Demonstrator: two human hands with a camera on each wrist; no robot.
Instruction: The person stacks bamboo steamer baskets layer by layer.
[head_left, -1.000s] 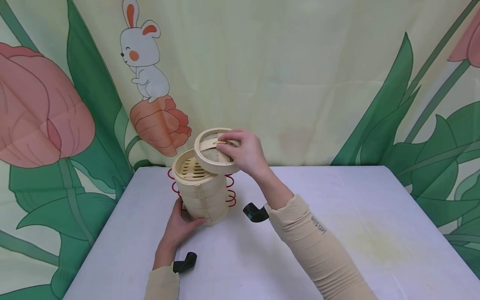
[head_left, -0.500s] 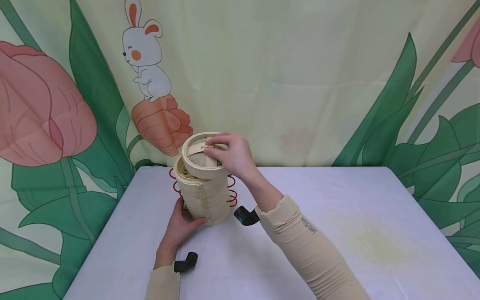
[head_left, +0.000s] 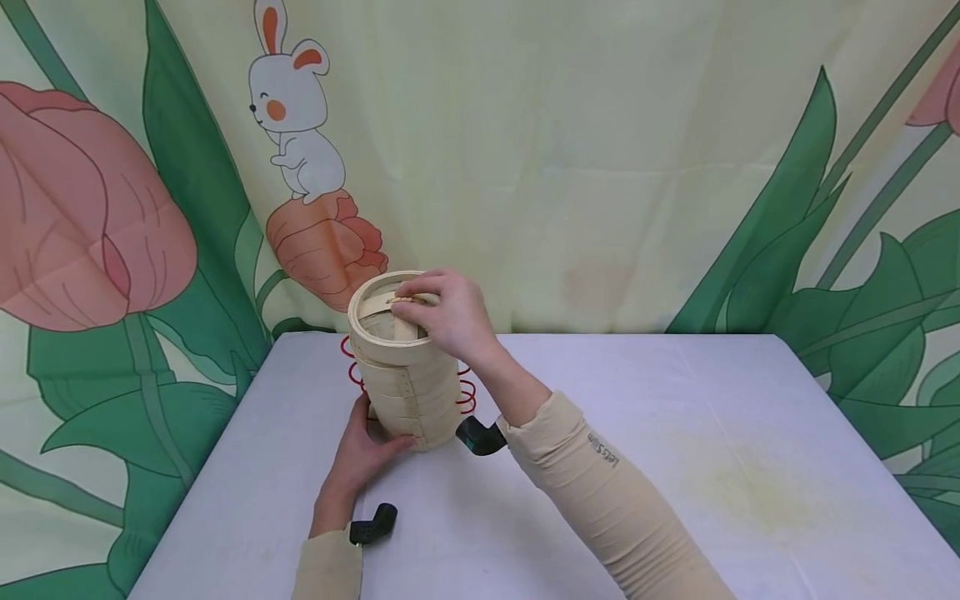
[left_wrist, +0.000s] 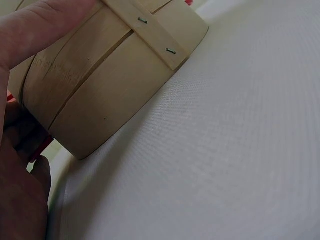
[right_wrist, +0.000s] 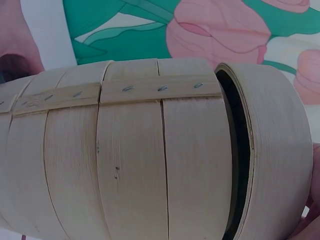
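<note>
A tall stack of bamboo steamer baskets (head_left: 386, 387) stands on the white table, with red loop handles (head_left: 467, 397) at its sides. My left hand (head_left: 358, 460) grips its base, thumb across the front and fingers round the left side. Over the top sits the round bamboo lid (head_left: 378, 343), whose handle my right hand (head_left: 456, 318) pinches between thumb and fingers. In the right wrist view a dark gap shows between the lid (right_wrist: 277, 145) and the top basket (right_wrist: 195, 160). The left wrist view shows the bottom basket (left_wrist: 120, 95) down against the cloth.
The white cloth-covered table (head_left: 637, 400) stretches to the right of the stack. Behind it hangs a curtain (head_left: 585, 208) printed with a rabbit, a carrot, tulips and leaves. A black wrist camera (head_left: 480, 436) sticks out from the right sleeve, another (head_left: 373, 525) from the left.
My right hand has brought the lid left and down, from tilted over the right side to over the stack's top, covering the slatted basket floor. My left hand stays at the base.
</note>
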